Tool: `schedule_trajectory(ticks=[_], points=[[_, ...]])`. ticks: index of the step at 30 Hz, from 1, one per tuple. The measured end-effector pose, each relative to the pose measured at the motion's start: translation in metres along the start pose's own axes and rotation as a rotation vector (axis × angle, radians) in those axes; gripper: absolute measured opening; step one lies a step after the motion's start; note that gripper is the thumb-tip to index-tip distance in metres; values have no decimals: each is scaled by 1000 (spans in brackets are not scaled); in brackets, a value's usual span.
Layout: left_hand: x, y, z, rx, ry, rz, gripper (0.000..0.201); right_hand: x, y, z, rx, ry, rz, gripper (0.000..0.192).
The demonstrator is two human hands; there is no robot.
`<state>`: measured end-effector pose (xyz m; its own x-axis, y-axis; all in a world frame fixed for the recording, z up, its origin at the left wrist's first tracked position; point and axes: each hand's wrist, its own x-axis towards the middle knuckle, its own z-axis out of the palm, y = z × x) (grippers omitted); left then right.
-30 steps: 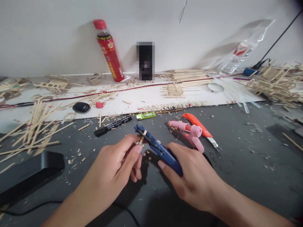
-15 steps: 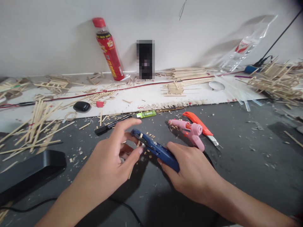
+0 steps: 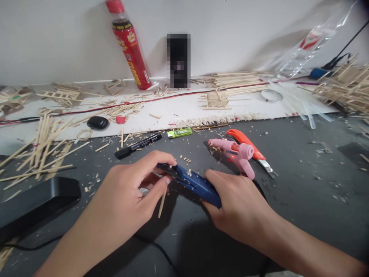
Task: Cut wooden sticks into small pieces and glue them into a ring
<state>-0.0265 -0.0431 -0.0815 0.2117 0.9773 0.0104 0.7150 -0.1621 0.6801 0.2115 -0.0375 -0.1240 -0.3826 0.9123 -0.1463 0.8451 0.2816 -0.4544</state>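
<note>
Blue tool [image 3: 197,186] between hands [image 3: 127,188] [image 3: 235,194]; stick [image 3: 162,204] below left thumb [image 3: 158,189].

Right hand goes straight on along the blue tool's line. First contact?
Likely the left hand, at the far end of the blue tool that the right hand grips; whether they already touch is unclear.

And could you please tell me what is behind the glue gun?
A knife lies behind the glue gun, with its blade in view. Part of the knife's near edge is covered and cannot be seen.
</note>
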Motion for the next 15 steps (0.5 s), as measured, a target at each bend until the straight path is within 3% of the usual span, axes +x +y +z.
schedule_trajectory(ticks=[7, 15], points=[[-5, 5, 0, 29, 51, 12, 20, -7, 7, 5, -44, 142, -202, 17], [-11, 0, 3, 48, 71, -13, 20, -8, 7, 4, -68, 195, -231, 17]])
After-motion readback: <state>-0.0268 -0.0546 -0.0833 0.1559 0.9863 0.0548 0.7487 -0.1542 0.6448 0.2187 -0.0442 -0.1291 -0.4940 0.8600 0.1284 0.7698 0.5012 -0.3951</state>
